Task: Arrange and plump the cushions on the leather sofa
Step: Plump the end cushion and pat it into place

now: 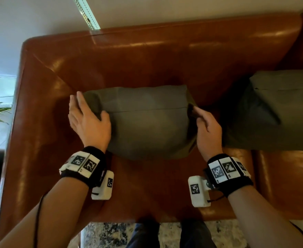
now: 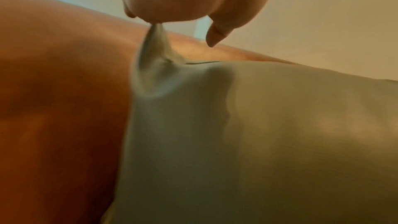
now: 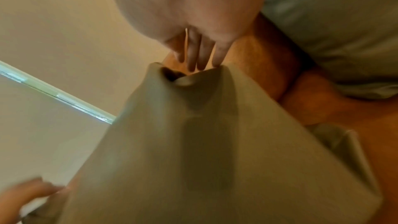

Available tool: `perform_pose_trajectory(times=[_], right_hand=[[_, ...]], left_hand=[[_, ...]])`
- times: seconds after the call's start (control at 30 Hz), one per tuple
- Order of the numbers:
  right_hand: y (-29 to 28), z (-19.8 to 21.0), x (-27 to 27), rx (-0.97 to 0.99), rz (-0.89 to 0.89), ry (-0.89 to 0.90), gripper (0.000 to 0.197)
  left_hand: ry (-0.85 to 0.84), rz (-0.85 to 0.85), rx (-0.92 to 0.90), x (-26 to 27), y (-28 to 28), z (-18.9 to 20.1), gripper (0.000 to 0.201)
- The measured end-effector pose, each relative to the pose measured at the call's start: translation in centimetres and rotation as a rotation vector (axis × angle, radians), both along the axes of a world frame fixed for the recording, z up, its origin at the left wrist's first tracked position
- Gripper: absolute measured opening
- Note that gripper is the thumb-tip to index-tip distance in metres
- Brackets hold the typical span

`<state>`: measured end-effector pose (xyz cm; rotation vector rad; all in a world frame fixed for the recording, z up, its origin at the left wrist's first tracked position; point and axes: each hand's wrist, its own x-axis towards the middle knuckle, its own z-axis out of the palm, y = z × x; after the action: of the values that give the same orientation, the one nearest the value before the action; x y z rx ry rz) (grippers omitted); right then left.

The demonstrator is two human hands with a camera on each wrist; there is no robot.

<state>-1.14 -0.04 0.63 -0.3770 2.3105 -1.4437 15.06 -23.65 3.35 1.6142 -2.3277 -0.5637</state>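
While both hands work its ends, the olive cushion (image 1: 147, 120) stands on the sofa (image 1: 165, 56) seat, leaning at the backrest.

Left hand (image 1: 88, 120) clamps the cushion's left end, thumb on the front, fingers behind; its wrist view shows a corner of fabric pinched to a peak. Right hand (image 1: 207, 129) is tucked at the right top corner, fingers pressed to the cloth; firm grip or not, can't tell. Risk: pulling by cloth alone could bunch the cover w/o moving the filling, or nudge the second olive cushion (image 1: 275, 111) just beside it.

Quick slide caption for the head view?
Both hands, left and right, grip the ends of a green cushion on the sofa.
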Motion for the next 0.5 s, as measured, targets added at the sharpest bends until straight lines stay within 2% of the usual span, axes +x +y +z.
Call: perform_pose_trajectory(times=[0.07, 0.13, 0.27, 0.37, 0.5], right_hand=[[1.6, -0.7, -0.2, 0.069, -0.075, 0.092, 0.029], [3.0, -1.5, -0.6, 0.147, -0.109, 0.127, 0.023], [4.0, -2.2, -2.0, 0.226, -0.042, 0.164, 0.024], [2.9, -2.1, -3.1, 0.226, 0.044, 0.219, 0.026], [0.6, -2.5, -4.6, 0.228, 0.137, 0.294, 0.03]], left_hand=[[-0.036, -0.149, -0.086, -1.7, 2.0, 0.5, 0.073], [-0.026, -0.353, -0.116, -4.0, 4.0, 0.8, 0.061], [0.031, -0.746, -0.032, -9.6, 7.8, 0.9, 0.038], [-0.014, -0.844, 0.04, -13.0, 9.1, 0.0, 0.039], [-0.058, -0.811, 0.062, -14.4, 9.0, -1.3, 0.041]])
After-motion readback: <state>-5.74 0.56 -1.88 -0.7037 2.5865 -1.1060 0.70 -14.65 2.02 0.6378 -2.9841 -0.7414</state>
